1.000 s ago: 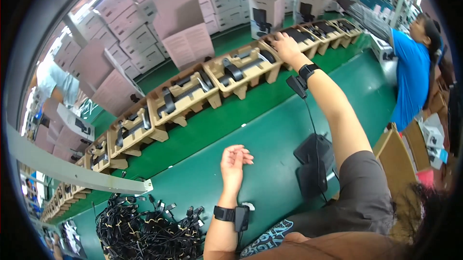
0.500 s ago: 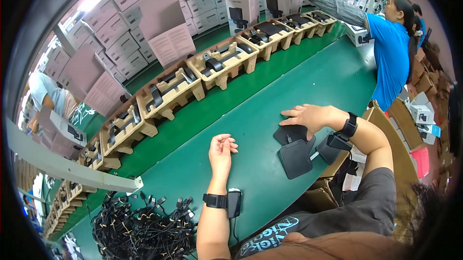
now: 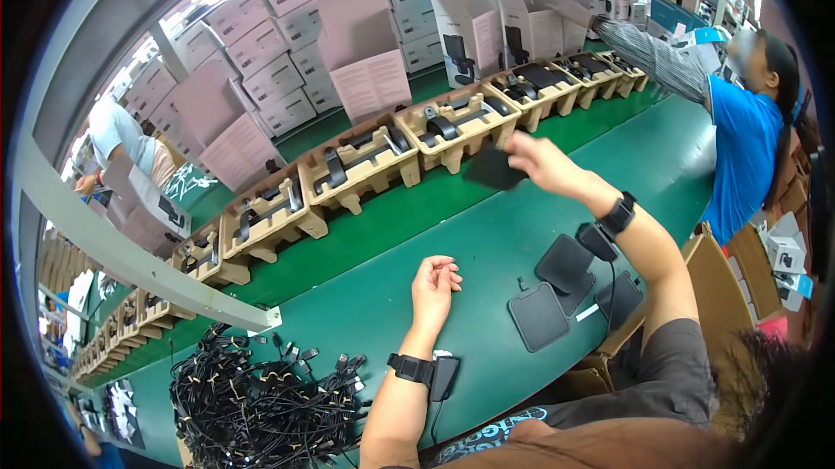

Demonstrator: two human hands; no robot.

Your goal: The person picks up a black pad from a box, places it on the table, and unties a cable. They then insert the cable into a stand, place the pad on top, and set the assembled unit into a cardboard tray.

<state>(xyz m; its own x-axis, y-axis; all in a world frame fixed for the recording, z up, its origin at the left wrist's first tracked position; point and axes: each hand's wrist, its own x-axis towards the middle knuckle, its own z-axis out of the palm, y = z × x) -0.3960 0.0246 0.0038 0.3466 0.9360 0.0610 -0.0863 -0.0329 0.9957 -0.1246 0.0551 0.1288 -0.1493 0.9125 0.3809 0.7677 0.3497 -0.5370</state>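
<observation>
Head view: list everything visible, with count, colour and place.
flat pad: one, black, held in the right hand
flat pads: about three, black, on the table at right
table: one, green
pulp trays: a row, tan, with black parts, on the belt
cartons: many, pale, open, behind the trays
cables: a heap, black, lower left
co-worker: one, blue shirt, right
left hand: empty, resting on the table
right hand: grip on the pad

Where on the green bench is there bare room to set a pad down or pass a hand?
Bare green table runs between the pulp trays and the resting left hand, and on toward the co-worker. It is crowded at the cable pile and the flat black pads below the right hand.
</observation>
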